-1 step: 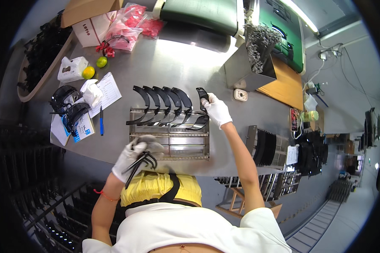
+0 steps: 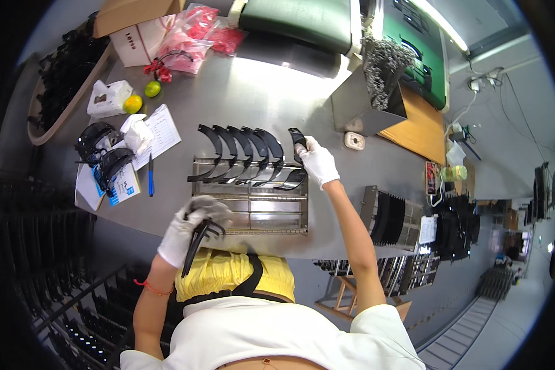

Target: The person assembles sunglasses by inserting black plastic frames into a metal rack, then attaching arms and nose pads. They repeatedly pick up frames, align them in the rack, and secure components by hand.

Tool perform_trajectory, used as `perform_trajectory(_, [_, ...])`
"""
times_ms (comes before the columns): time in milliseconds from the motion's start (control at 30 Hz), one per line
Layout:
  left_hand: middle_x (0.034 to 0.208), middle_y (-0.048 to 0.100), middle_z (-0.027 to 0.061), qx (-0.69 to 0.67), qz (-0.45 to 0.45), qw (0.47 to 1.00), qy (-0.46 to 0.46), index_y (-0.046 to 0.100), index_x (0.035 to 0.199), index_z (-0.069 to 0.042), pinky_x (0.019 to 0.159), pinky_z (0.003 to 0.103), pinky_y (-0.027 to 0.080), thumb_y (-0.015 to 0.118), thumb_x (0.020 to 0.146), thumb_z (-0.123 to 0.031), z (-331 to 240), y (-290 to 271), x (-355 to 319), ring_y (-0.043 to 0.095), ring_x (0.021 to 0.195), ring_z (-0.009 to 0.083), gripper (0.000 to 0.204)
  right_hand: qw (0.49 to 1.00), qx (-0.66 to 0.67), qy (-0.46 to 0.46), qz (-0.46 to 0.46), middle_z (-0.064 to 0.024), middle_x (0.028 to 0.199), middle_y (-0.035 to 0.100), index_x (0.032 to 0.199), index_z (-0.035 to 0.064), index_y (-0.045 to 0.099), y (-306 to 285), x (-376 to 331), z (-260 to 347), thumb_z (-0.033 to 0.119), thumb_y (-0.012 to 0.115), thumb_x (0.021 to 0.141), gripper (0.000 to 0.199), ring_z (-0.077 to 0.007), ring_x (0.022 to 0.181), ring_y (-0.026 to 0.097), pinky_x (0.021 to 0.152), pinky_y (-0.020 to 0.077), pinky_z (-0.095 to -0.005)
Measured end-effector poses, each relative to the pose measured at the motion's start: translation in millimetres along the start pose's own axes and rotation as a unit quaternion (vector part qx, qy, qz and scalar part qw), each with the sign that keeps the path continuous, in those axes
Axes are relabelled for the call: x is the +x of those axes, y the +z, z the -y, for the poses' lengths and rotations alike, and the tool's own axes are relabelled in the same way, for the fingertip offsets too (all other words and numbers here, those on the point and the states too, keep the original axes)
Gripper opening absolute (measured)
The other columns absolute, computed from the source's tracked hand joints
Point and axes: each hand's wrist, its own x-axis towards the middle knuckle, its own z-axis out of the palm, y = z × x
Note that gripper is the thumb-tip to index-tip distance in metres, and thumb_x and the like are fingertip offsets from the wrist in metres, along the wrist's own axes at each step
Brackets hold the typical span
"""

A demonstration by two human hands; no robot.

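A wire rack (image 2: 251,215) lies on the metal table in front of me, with a row of glossy curved black plastic pieces (image 2: 243,145) standing at its far side. My right hand (image 2: 320,163), in a white glove, grips the upper part of a curved black piece (image 2: 296,135) at the row's right end; its lower part reaches over the rack's right corner. Near the rack's front left corner, my left hand (image 2: 191,225), gloved with grey fingers, is closed on several slim black plastic pieces (image 2: 197,245). Their upper ends are partly hidden by the fingers.
At the left lie papers (image 2: 163,132), a blue pen (image 2: 151,179), black headgear-like parts (image 2: 113,165) and a tissue box (image 2: 109,98). A metal bin (image 2: 364,102) of small grey parts stands far right, near a small white device (image 2: 354,140). Another loaded rack (image 2: 388,216) sits to the right.
My left hand has turned slightly, and the black pieces in it now hang closer together and steeper. My right hand keeps its hold; the whole view has shifted a little.
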Motion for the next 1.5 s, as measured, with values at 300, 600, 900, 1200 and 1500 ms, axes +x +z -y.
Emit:
perform_trajectory(300, [0.086,0.065,0.0068,0.011,-0.325,0.927,0.189,0.060,0.090,-0.010,0.056,0.024,0.051,0.056,0.102,-0.018,-41.7,-144.7,-71.7,0.067,0.075,0.0186,0.014,0.979,-0.171,-0.114,0.002,-0.0200,0.083,0.069,0.113,0.0136,0.060,2.0,15.6,21.5,0.031,0.054,0.095,0.026,-0.0408,0.079,0.067,0.069,0.0504,-0.0518])
perform_trajectory(600, [0.080,0.069,0.0134,0.467,-0.479,0.688,0.281,0.062,0.129,-0.004,0.062,0.031,0.050,0.065,0.091,-0.023,-171.3,-266.0,-29.0,0.062,0.060,0.0173,0.043,0.965,-0.202,-0.119,-0.117,-0.0163,0.091,0.072,0.124,0.0175,0.063,5.9,32.8,107.2,0.033,0.052,0.099,0.032,-0.0336,0.085,0.070,0.077,0.0550,-0.0410])
perform_trajectory(900, [0.068,0.034,0.0096,0.714,-0.223,0.642,0.168,0.052,0.076,-0.003,0.058,0.037,0.036,0.058,0.080,-0.015,-277.9,-271.9,13.0,0.029,0.061,0.0219,0.014,0.840,-0.139,-0.523,0.026,-0.0134,0.118,0.061,0.120,0.0231,0.064,156.5,-25.8,366.8,0.012,0.067,0.078,0.043,-0.0324,0.096,0.064,0.081,0.0503,-0.0446])
perform_trajectory(1200, [0.079,0.068,0.0137,0.600,-0.255,0.670,0.356,0.072,0.097,0.001,0.067,0.029,0.049,0.068,0.091,-0.018,-251.3,-123.6,-44.9,0.063,0.070,0.0178,0.021,0.795,-0.084,-0.593,-0.095,-0.0079,0.095,0.054,0.107,0.0149,0.062,103.0,-49.8,354.7,0.015,0.070,0.072,0.036,-0.0252,0.085,0.060,0.070,0.0516,-0.0401])
perform_trajectory(1500, [0.072,0.062,0.0043,0.734,0.039,0.414,0.537,0.070,0.090,-0.014,0.063,0.037,0.047,0.074,0.076,-0.015,-157.2,7.0,25.4,0.061,0.067,0.0232,0.015,0.696,0.712,0.061,0.064,-0.0022,0.083,0.066,0.105,-0.0001,0.066,-15.7,-70.4,117.4,0.039,0.062,0.098,0.040,-0.0103,0.065,0.060,0.057,0.0491,-0.0227])
